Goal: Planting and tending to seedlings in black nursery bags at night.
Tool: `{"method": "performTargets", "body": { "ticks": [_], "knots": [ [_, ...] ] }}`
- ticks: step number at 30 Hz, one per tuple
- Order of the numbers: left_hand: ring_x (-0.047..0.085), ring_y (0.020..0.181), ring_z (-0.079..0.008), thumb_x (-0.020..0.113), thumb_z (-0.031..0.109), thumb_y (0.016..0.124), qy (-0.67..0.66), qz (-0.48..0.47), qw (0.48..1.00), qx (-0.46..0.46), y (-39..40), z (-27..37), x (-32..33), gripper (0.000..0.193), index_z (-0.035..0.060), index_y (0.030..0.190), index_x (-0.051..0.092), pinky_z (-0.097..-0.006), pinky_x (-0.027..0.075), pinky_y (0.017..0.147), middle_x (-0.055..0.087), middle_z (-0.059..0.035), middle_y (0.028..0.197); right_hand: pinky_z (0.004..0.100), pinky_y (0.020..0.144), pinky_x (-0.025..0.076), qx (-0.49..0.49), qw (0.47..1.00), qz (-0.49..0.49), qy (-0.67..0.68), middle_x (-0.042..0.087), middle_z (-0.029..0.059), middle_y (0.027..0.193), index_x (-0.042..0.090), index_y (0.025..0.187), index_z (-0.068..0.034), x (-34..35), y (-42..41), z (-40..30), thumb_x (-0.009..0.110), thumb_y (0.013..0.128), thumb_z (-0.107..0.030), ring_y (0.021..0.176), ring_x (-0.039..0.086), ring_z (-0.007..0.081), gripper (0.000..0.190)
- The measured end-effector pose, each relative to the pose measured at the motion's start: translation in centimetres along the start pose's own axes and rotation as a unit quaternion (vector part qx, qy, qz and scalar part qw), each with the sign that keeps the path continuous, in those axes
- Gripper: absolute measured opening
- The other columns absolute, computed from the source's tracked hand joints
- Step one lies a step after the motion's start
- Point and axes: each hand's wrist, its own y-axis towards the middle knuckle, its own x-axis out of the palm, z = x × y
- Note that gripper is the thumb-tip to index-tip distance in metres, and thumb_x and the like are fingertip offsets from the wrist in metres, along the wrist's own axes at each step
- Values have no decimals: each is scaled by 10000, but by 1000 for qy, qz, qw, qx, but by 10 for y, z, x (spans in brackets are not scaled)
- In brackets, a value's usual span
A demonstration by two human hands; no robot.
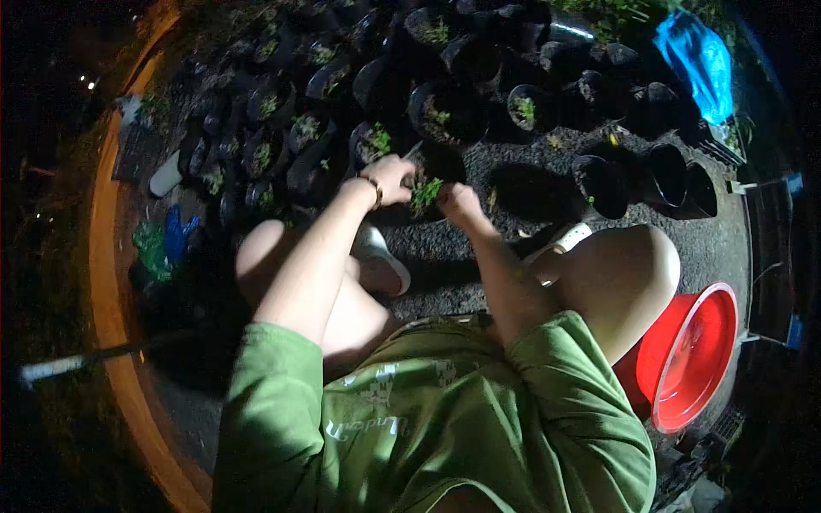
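Note:
A small green leafy plant (426, 195) stands in a black plant pot (449, 163) on the ground before me. My left hand (389, 176) reaches over the pot's left side, its fingers bent down beside the plant. On the other side, my right hand (460, 202) is curled with its fingertips against the leaves. Shadow and the angle hide whether either hand grips a stem or soil. Just beyond my left hand, another potted seedling (380, 138) leans out of its black pot.
Rows of black pots with seedlings (442, 117) fill the ground ahead and left. Black pots (600, 186) lie tipped at right. A red plastic basin (696, 359) stands by my right knee. A blue plastic bag (696, 64) is far right; green plastic (151, 249) lies left.

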Motion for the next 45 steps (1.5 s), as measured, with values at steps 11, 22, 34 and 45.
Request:
{"method": "performTargets", "body": {
  "ticks": [11, 22, 34, 45],
  "knots": [
    [480, 1061, -278, 685, 222, 676, 23, -56, 996, 61, 8, 14, -32, 521, 67, 1138, 499, -363, 389, 907, 514, -137, 1112, 431, 744, 454, 7, 999, 1, -34, 552, 181, 915, 544, 991, -68, 8, 16, -7, 531, 727, -107, 862, 547, 366, 267],
    [474, 1039, -257, 713, 279, 598, 30, 61, 996, 60, 26, 88, -63, 370, 161, 937, 622, -464, 361, 871, 530, -59, 1068, 386, 763, 460, -93, 995, 25, -31, 571, 142, 973, 538, 1031, -103, 15, 39, -34, 537, 751, -151, 948, 549, 298, 284],
    [515, 961, -298, 571, 169, 690, -94, 297, 948, -64, 92, 92, -15, 162, 58, 775, 651, -574, 376, 811, 582, -154, 937, 369, 758, 462, 78, 890, 22, -449, 589, 128, 970, 526, 1062, -62, -99, 68, -196, 500, 788, -158, 953, 555, 284, 291],
    [501, 970, -300, 704, 189, 627, -24, 159, 984, 80, 10, 53, -78, 340, 47, 922, 612, -406, 422, 857, 537, -147, 1044, 388, 852, 427, -241, 932, -216, -161, 572, 120, 1089, 503, 1151, -97, -104, 124, -20, 511, 803, -319, 1001, 537, 291, 413]
  ]
}}
